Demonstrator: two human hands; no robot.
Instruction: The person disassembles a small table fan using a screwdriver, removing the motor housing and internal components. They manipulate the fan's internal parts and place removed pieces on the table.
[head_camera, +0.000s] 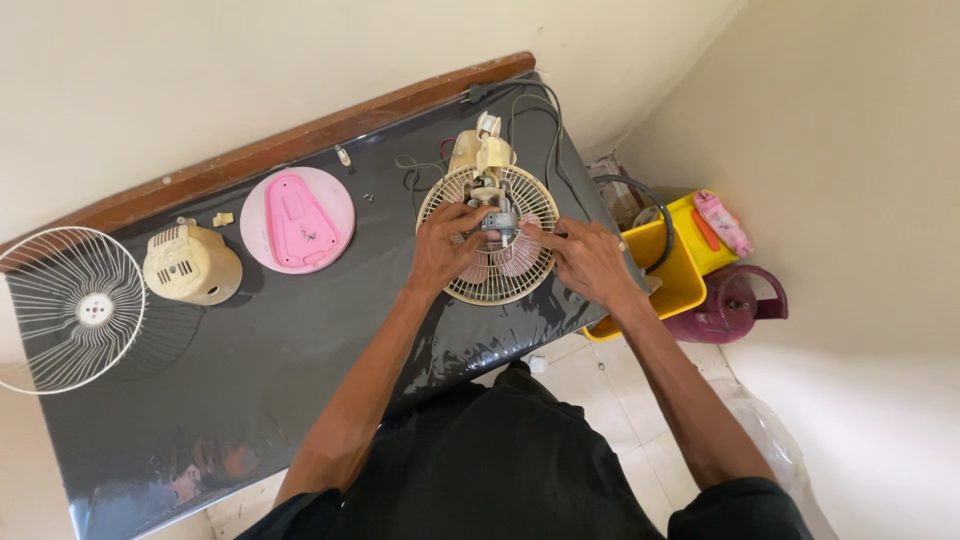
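A small cream fan lies on its round rear grille (494, 283) on a black-covered table (260, 360), its bare metal motor (498, 215) facing up and pink blades showing through the grille. My left hand (446, 247) grips the grille and motor from the left. My right hand (583, 257) holds the grille's right edge, fingers touching the motor. The fan's cream neck piece (480, 150) sticks out toward the wall, with dark cables (535, 105) trailing from it.
On the table to the left lie a pink round base plate (297, 219), a cream motor cover (190, 264) and a white wire front grille (68, 306) overhanging the edge. Right of the table stand a yellow tub (672, 270) and a maroon jug (735, 305) on the floor.
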